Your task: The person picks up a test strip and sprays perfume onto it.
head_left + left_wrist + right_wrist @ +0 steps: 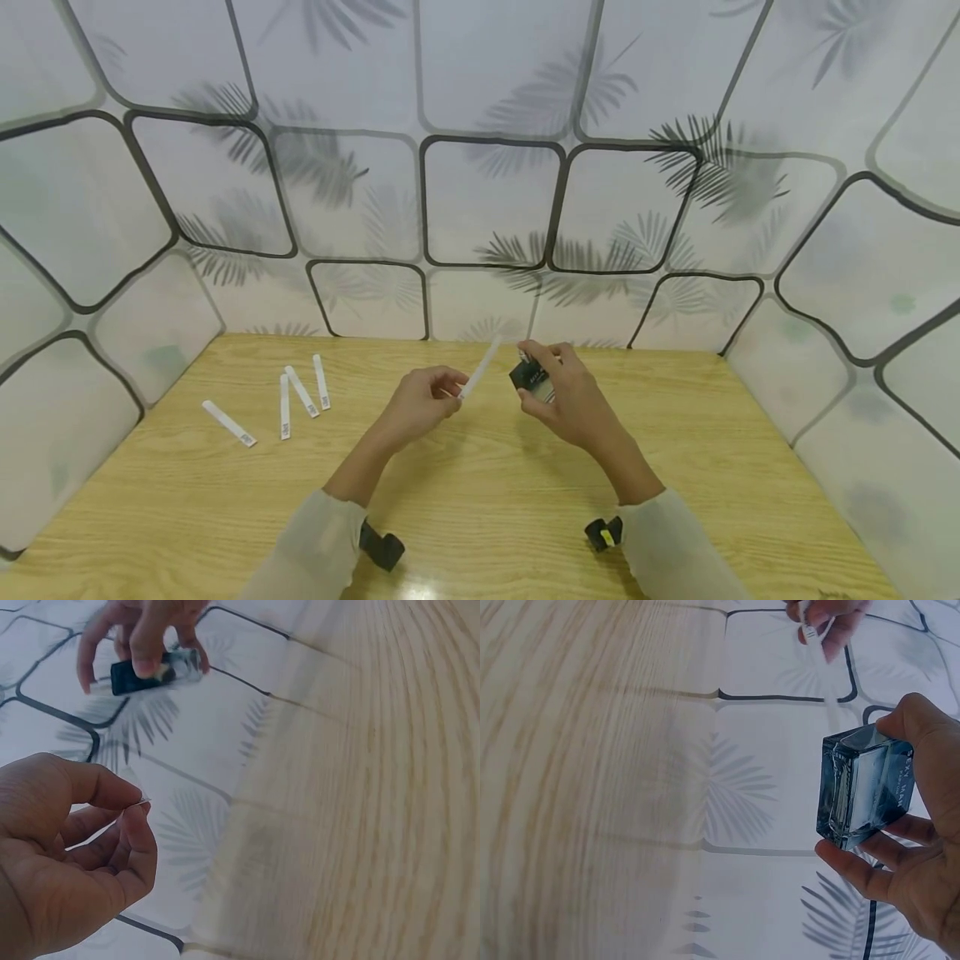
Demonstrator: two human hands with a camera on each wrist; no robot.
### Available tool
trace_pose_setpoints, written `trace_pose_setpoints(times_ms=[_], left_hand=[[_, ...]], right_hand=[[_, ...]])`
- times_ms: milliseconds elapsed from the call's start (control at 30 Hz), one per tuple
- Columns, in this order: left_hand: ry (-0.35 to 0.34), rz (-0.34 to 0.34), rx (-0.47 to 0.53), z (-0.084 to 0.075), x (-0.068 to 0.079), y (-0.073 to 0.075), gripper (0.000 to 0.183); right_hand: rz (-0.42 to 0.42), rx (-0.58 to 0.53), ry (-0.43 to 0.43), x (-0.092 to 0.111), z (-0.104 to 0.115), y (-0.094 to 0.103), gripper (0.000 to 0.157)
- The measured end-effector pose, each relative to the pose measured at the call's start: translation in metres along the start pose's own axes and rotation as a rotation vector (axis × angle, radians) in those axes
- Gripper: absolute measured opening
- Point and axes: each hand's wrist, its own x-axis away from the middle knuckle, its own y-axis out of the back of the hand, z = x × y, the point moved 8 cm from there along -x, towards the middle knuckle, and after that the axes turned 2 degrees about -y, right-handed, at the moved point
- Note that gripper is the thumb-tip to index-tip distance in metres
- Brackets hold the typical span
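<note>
Between thumb and fingertips, my left hand [422,406] pinches the lower end of a slim white paper test strip [482,367], which slants up and away to the right. Seen from the left wrist, the strip is nearly edge-on at the fingertips. A square glass perfume bottle [862,787], dark bluish and see-through with pale lettering, is held up off the table in my right hand [576,402]. My thumb and fingers grip its sides, and the index finger reaches over the top, by the sprayer. A small gap separates strip and bottle in the head view.
Several more white strips [285,407] with small dark print lie spread on the left of the wooden table [480,483]. Patterned panels [495,204] wall the table in at the back and both sides. Dark wrist devices [381,546] sit by both sleeves.
</note>
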Motion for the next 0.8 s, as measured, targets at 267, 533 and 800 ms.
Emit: trace_pose_setpoints(times_ms=[267,533,800], left_hand=[[0.071,0.004,-0.056,0.024,-0.017,0.007,0.029],[0.155,0.022,-0.126,0.043,-0.03,0.017,0.032],[0.195,0.067,-0.206,0.057,-0.04,0.028,0.037]], right_hand=[[0.008,0.007,-0.007,0.001,-0.001,0.001,0.064],[-0.016,0.013,0.021,0.0,0.002,0.003,0.067],[-0.013,0.011,0.027,0.0,0.005,0.004,0.067]])
